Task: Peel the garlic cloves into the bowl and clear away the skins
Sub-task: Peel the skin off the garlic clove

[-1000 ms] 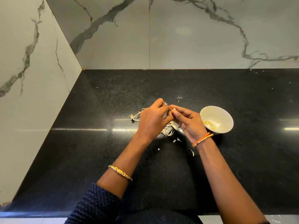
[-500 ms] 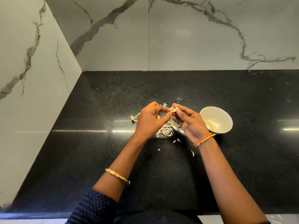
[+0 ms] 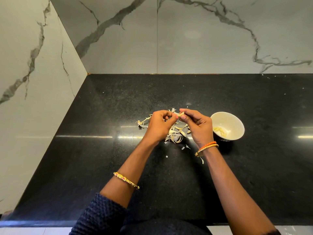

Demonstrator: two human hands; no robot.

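Garlic clove (image 3: 181,114) sits pinched between both hands above the black tabletop (image 3: 101,158), held over the heap of skins (image 3: 176,133). The right hand (image 3: 199,128) grips it from the 3 o'clock side with thumb and forefinger curled round it; the left hand (image 3: 159,126) comes in from 9 o'clock, its fingers curled and its thumb tip touching the clove's near end. Whether the left hand holds a flap of skin or only presses on the clove is too small to tell.

By my reading, the peeling step is in hand, not the clearing. The bowl (image 3: 237,121), at 3 o'clock just beside the right wrist, already holds a few pale peeled cloves (image 3: 220,130), and loose skins lie scattered under the hands and toward 6 o'clock.

The clove's long axis seems to run roughly 9 to 3 o'clock, one tip toward each hand, though most of it is hidden by fingertips.

Next, the move probably calls for pulling off the remaining skin with the left hand, letting it fall on the heap, then carrying the bare clove a short way toward 3 o'clock and dropping it into the bowl. The skins are yet to be gathered.
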